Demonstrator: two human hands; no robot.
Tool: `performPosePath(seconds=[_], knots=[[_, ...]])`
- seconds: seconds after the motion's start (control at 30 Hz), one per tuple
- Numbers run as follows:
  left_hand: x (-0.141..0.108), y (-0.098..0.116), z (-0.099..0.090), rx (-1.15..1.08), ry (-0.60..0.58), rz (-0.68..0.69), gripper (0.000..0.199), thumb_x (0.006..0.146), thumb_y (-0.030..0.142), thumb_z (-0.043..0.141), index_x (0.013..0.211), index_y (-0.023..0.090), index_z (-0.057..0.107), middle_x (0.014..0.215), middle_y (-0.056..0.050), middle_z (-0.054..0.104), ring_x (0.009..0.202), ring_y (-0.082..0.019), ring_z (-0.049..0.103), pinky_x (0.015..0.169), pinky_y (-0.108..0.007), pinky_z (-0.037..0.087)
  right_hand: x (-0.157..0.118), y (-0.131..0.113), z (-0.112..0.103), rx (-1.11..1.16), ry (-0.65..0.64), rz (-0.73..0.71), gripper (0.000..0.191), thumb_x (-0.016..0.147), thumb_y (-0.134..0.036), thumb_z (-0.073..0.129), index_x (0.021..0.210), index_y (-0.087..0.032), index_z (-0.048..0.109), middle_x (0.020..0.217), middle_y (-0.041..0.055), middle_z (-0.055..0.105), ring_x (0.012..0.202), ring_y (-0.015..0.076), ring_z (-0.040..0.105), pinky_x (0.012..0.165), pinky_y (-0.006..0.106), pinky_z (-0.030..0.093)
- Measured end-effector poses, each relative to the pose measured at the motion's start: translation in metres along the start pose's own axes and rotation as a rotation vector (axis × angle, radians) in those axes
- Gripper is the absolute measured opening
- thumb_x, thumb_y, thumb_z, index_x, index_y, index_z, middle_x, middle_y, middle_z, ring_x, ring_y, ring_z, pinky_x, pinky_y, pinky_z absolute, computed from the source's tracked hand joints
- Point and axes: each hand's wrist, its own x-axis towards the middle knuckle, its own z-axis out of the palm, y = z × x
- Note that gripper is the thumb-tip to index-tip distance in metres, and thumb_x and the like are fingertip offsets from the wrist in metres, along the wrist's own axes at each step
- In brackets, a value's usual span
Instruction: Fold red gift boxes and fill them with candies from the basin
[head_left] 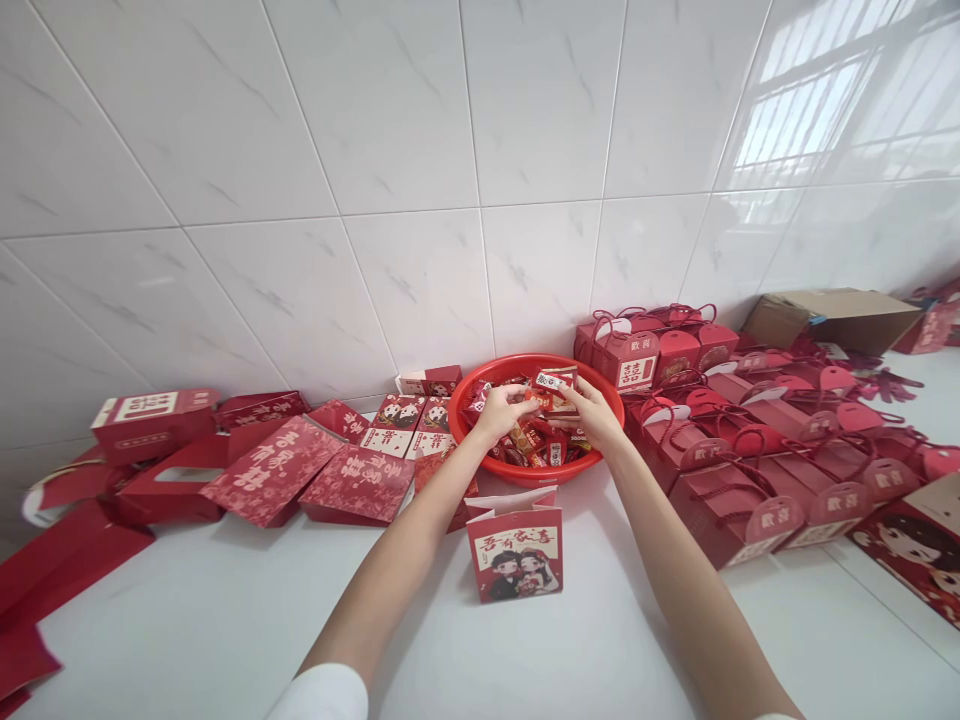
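Observation:
Both hands are over a round red plastic basin (491, 468) full of small wrapped sweets (531, 440). My left hand (501, 412) comes in from the left, thumb and fingers closed at the edge of a red wrapped sweet (541, 402). On the other side, my right hand (595, 412) grips a few wrapped sweets, including a white-labelled one (551, 381); its fingers partly hide them. In front of the basin, between my forearms, stands a red and cream paper gift box (515, 556) with a cartoon couple, its top flaps open.
Red gift boxes and bags (274, 470) lie in a row at the left. Rows of red boxes with cord handles (750, 500) fill the right side. A brown cardboard box (847, 310) stands behind them. The white tiled wall (412, 280) rises behind the white table (225, 620).

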Motion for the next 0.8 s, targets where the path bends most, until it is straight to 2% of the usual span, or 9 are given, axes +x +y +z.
performPosePath(seconds=[0.3,0.47,0.63,0.8], knots=[[-0.0029,0.0058,0.001,0.005,-0.018,0.052,0.039,0.056,0.035,0.091,0.085,0.013,0.075,0.086,-0.006,0.077,0.082,-0.023,0.071,0.086,-0.041,0.057,-0.0044,-0.0037,0.0024,0.001,-0.045,0.0,0.029,0.082,-0.028,0.069,0.11,-0.024,0.066,0.088,0.0008,0.075,0.075,0.0214,0.075,0.065,0.034,0.064],[-0.0038,0.0068,0.0007,0.012,-0.021,0.054,0.039,0.057,0.034,0.09,0.088,0.014,0.076,0.089,-0.006,0.077,0.082,-0.022,0.071,0.087,-0.04,0.056,-0.0022,-0.0008,-0.0003,-0.016,-0.063,-0.037,0.027,0.077,-0.029,0.076,0.102,-0.021,0.068,0.086,0.0022,0.076,0.074,0.0214,0.074,0.065,0.033,0.064],[-0.0031,0.0059,-0.0008,0.026,-0.017,0.041,0.038,0.054,0.031,0.092,0.084,0.014,0.076,0.088,-0.006,0.078,0.083,-0.022,0.071,0.086,-0.04,0.055,0.001,0.0026,-0.0016,-0.024,-0.049,-0.066,0.022,0.073,-0.026,0.078,0.092,-0.019,0.07,0.081,0.0021,0.075,0.067,0.0199,0.072,0.06,0.03,0.062],[-0.0028,0.007,-0.0013,0.012,-0.018,0.042,0.041,0.05,0.031,0.093,0.084,0.014,0.076,0.087,-0.006,0.078,0.082,-0.023,0.071,0.085,-0.04,0.055,0.0018,0.0028,-0.0028,-0.019,-0.059,-0.101,0.027,0.069,-0.031,0.082,0.091,-0.019,0.071,0.086,0.0032,0.076,0.069,0.0217,0.073,0.064,0.033,0.064]])
